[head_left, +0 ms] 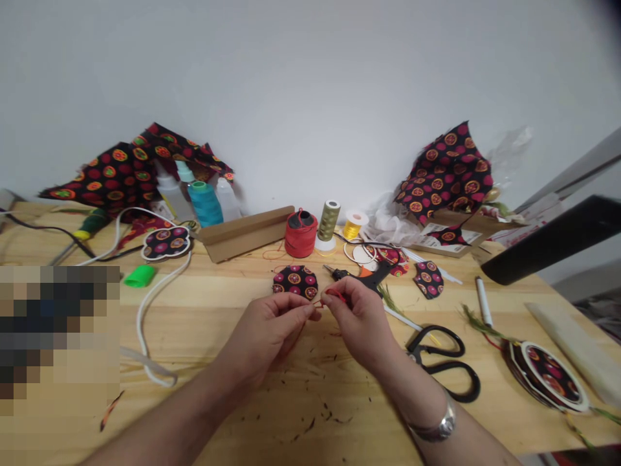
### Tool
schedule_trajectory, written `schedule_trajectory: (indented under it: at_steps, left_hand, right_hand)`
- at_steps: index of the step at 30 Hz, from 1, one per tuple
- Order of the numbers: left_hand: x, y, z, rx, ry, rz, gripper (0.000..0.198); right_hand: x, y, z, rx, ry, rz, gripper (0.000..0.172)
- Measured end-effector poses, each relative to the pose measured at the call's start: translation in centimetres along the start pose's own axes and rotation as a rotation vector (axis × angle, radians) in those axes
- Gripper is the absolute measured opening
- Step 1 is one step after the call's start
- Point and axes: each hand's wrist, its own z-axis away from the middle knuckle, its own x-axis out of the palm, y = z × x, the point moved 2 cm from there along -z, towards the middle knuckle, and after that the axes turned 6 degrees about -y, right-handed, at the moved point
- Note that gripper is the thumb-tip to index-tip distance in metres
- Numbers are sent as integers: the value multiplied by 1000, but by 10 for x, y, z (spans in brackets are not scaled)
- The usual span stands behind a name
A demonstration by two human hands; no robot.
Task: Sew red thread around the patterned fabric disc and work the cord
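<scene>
Both hands meet over the middle of the wooden table (272, 414). My left hand (274, 327) pinches a red thread (317, 302) between thumb and fingertips. A loop of the same thread bunches in the closed fingers of my right hand (361, 317), and a short stretch runs between the two. Whether a needle is among the fingers I cannot tell. Just beyond my fingertips lies a round patterned fabric piece (295, 280), dark with pink and orange circles. A red thread spool (301, 234) stands behind it.
Black-handled scissors (449, 382) lie right of my right wrist, near a glue gun (373, 278). Olive (330, 220) and yellow spools (354, 226) stand at the back beside a cardboard strip (247, 236). A white cable (141, 323) loops at left; a fabric-covered disc (550, 375) lies far right.
</scene>
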Motion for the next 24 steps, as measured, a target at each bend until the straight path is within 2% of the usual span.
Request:
schedule_trajectory:
  at_steps: [4,10,13,16,19,22,24]
  left_hand:
    - [-1,2,0,47,20,68,17]
    - [-1,-2,0,-17,-138,217,10]
    - [-1,-4,2,-83,-190,212,10]
    - [0,-3,3,-80,-230,130,12]
    - [0,0,3,25,-134,-146,14]
    - [2,6,4,286,9,-512,12]
    - [4,7,5,452,50,-668,15]
  right_hand:
    - [-1,0,0,-35,10,60,7]
    - [-1,0,1,-39,3,49,6]
    - [-1,-2,2,-21,-12,-10,5]
    - [-1,-3,2,-24,-4,-22,6]
    - [-1,-4,2,-51,23,30,6]
    - [-1,-3,2,-43,25,28,7]
    - [-1,-3,2,-25,20,19,8]
